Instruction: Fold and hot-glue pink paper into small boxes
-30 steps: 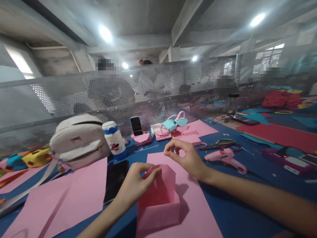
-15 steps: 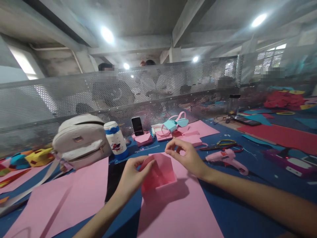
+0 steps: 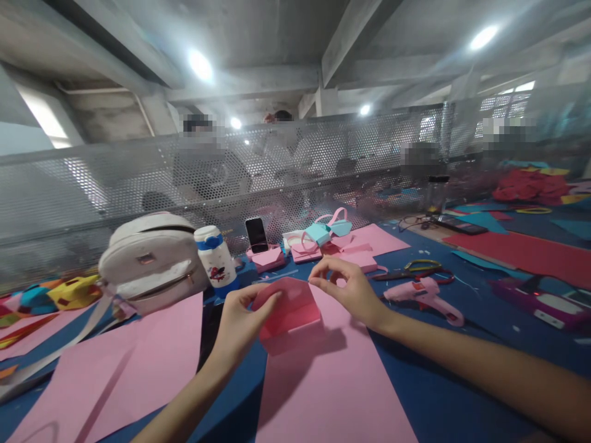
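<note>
Between the left fingers [image 3: 268, 299], clamped, a pink paper box [image 3: 295, 320] gapes; right fingers [image 3: 314, 280] together.

Both forearms angle inward, left hand [image 3: 247, 317] pinching, right hand [image 3: 344, 286] curled, its fingertips seemingly together.

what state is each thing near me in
pink folded paper box, open, tilted, held by the left hand
white zippered backpack, upright
white and blue cylindrical bottle, upright, lid on
black rectangular phone, propped up, screen dark
pink plastic glue gun, lying down
purple plastic device, red light on
</note>
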The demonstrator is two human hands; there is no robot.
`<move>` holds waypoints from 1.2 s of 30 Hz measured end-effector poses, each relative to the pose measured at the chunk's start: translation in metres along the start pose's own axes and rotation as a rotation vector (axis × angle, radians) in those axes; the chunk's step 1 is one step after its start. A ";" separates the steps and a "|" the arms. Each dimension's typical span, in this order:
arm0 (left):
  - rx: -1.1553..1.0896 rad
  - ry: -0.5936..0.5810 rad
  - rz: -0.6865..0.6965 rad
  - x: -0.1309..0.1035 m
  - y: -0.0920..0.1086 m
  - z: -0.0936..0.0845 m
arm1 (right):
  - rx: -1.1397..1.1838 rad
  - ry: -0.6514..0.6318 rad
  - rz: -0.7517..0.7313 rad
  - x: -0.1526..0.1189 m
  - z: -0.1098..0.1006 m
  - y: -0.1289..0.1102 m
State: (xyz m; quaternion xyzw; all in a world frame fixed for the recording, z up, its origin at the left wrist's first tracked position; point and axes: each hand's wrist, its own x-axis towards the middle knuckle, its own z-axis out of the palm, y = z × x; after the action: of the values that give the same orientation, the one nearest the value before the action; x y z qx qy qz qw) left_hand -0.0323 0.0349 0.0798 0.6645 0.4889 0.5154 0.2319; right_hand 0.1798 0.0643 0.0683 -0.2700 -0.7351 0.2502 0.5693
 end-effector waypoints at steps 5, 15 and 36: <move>-0.006 0.011 -0.005 0.000 0.002 0.001 | 0.001 0.002 0.016 0.000 0.001 0.001; 0.019 0.024 0.021 0.000 0.000 0.000 | 0.054 0.005 0.013 0.000 0.000 -0.001; 0.036 0.010 0.032 0.004 -0.011 0.000 | 0.023 -0.216 -0.147 -0.028 0.013 -0.032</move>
State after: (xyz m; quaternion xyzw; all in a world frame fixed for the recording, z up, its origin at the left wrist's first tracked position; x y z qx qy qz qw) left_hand -0.0368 0.0429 0.0726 0.6737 0.4885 0.5136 0.2090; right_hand 0.1690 0.0211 0.0674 -0.1801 -0.8070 0.2441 0.5067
